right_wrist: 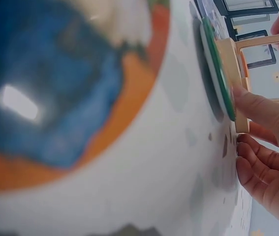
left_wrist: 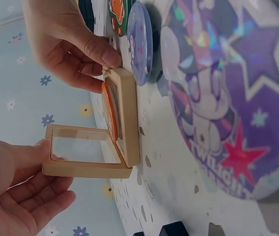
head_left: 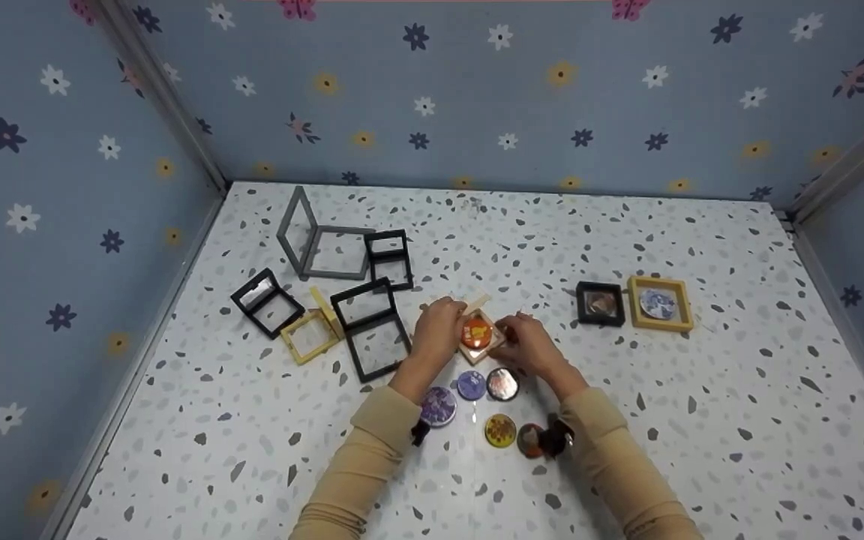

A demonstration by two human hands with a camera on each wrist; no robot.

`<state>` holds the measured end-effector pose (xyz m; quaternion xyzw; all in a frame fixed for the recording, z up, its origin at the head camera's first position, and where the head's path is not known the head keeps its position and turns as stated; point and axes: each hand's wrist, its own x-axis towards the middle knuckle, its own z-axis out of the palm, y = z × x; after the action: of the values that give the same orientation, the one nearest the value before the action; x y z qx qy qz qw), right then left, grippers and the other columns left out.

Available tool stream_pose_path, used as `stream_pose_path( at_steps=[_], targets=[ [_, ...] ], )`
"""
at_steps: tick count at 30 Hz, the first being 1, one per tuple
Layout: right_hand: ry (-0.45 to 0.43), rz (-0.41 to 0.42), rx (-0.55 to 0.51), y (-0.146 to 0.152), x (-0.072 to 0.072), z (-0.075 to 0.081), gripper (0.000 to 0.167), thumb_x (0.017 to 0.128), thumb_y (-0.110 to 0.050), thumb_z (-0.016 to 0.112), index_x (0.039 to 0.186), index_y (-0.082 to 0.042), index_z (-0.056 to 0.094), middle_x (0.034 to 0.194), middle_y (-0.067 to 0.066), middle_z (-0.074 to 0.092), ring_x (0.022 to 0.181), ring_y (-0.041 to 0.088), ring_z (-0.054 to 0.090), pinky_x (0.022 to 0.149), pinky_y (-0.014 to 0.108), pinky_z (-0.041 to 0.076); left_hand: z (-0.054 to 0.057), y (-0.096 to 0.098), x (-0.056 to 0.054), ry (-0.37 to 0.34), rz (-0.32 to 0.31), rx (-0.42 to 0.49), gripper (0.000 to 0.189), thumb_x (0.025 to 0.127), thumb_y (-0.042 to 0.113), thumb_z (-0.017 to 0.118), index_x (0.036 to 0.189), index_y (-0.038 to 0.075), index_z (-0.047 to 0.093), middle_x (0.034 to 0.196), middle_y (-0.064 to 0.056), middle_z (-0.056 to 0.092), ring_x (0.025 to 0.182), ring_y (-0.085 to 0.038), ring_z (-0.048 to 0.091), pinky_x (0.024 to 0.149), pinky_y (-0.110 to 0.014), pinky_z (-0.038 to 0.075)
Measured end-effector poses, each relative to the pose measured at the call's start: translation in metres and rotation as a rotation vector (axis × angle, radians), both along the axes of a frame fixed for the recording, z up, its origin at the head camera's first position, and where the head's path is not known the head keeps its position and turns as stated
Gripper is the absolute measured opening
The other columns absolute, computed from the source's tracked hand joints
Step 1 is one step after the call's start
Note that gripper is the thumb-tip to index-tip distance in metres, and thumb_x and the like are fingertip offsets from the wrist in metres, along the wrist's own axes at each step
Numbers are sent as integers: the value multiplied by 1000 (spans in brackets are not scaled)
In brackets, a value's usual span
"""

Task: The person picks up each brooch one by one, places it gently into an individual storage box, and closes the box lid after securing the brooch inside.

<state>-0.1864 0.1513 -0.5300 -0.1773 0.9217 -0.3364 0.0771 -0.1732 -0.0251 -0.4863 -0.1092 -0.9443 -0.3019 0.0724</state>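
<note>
A small light-tan display frame (head_left: 475,352) stands hinged open on the table, with a round orange badge (head_left: 477,331) lying in its base. My left hand (head_left: 438,330) pinches the raised lid (left_wrist: 85,142) by its outer edge. With thumb and forefinger, my right hand (head_left: 529,343) grips the far side of the base; its other fingers curl near the tabletop in the right wrist view. Close in front lie round badges: a blue-violet one (head_left: 471,385), a shiny one with a dark rim (head_left: 502,384) and a large purple one (head_left: 438,407).
Nearer me lie a yellow badge (head_left: 500,430) and a dark green and orange one (head_left: 530,440). Left stand several opened frames, including a grey one (head_left: 338,274), a yellow one (head_left: 301,354) and black ones (head_left: 383,371). Right are a black frame (head_left: 600,321) and a yellow frame (head_left: 661,325) holding badges.
</note>
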Motion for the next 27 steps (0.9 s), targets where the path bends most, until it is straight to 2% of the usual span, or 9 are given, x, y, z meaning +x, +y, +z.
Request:
stream_pose_path(
  at_steps=[8, 19, 24, 27],
  targets=[
    [9, 2, -4, 1, 1, -1, 37, 71, -17, 75, 100, 1, 61, 74, 5, 53, 67, 16, 48, 60, 30, 41, -1, 2, 3, -54, -28, 76, 16, 81, 10, 63, 95, 4, 69, 77, -6, 60, 72, -19, 58, 64, -32, 47],
    [14, -7, 20, 0, 0, 0, 35, 72, -19, 74, 99, 0, 61, 75, 5, 53, 68, 17, 48, 61, 31, 41, -4, 5, 7, -123, -99, 112, 16, 79, 6, 64, 94, 6, 69, 81, -5, 62, 74, -16, 56, 66, -28, 45],
    [19, -4, 21, 1, 0, -1, 27, 72, -19, 73, 87, -2, 59, 71, 5, 51, 64, 16, 45, 57, 30, 38, -7, 8, 8, -141, -141, 117, 12, 79, 6, 64, 89, 7, 70, 82, -3, 64, 72, -17, 57, 63, -26, 45],
    [28, 4, 16, 1, -1, -2, 24, 72, -19, 73, 80, -3, 57, 68, 5, 50, 61, 16, 43, 55, 29, 37, -8, 10, 9, -132, -159, 112, 13, 77, 4, 65, 89, 8, 70, 87, -3, 66, 78, -18, 59, 69, -29, 46]
  ],
)
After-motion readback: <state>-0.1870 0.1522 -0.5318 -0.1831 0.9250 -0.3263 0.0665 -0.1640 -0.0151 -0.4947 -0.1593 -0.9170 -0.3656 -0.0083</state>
